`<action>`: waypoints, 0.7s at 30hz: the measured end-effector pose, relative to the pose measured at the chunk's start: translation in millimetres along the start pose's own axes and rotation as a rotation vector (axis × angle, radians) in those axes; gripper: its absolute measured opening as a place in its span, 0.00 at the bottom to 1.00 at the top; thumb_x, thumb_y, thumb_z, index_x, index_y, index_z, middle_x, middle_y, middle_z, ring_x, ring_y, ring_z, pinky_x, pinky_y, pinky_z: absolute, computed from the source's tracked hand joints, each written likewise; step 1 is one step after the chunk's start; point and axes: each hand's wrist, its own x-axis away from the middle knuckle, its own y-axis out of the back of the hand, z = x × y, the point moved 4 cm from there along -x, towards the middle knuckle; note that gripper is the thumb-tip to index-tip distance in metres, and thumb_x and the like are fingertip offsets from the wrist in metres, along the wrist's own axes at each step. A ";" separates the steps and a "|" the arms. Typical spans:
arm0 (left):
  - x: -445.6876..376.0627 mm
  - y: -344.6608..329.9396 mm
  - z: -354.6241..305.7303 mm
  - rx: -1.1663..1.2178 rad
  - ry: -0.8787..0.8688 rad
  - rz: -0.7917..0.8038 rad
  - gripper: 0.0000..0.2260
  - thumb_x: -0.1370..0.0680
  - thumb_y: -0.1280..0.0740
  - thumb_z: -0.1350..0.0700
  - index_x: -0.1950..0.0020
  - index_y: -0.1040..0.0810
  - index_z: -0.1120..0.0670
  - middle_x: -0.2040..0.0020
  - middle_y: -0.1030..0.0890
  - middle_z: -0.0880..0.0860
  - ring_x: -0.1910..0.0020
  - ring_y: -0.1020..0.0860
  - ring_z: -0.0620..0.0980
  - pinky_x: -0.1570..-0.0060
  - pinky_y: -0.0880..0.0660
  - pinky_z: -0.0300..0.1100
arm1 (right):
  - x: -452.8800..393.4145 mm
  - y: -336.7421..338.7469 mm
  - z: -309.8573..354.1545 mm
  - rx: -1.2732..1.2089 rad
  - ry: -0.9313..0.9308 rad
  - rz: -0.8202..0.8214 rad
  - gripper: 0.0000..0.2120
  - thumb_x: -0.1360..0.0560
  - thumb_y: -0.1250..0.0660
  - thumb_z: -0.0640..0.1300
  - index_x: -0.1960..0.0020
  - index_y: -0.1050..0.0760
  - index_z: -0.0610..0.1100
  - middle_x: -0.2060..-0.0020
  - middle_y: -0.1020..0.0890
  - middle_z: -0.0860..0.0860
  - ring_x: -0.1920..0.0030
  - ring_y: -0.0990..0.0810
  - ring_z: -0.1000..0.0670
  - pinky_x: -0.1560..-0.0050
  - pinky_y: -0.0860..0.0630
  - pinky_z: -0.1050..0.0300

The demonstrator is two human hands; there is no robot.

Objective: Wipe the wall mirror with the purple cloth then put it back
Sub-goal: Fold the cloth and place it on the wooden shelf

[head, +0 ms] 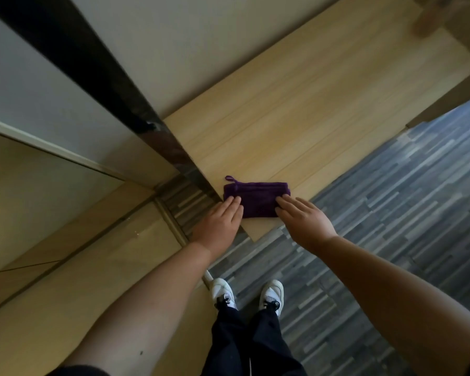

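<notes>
A folded purple cloth (257, 198) with a small loop at its far left corner lies near the front corner of a light wooden tabletop (310, 109). My left hand (219, 223) lies flat with its fingertips on the cloth's left edge. My right hand (300, 217) lies flat with its fingertips on the cloth's right edge. Both hands have straight fingers and grip nothing. The wall mirror (38, 164) with a dark frame (92, 66) fills the left of the view, touching the table's left side.
Grey striped flooring (391, 213) lies to the right and below. My legs in dark trousers and white shoes (248, 294) stand just in front of the table corner. A wooden furniture leg (429, 20) shows at the top right.
</notes>
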 end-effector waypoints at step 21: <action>17.5 29.9 -10.5 0.018 0.113 0.151 0.24 0.16 0.45 0.58 0.20 0.44 0.58 0.21 0.42 0.58 0.22 0.44 0.56 0.23 0.47 0.51 | 10.5 30.4 36.2 -0.110 -0.103 0.029 0.19 0.18 0.44 0.49 0.29 0.29 0.46 0.30 0.28 0.47 0.29 0.31 0.45 0.27 0.37 0.48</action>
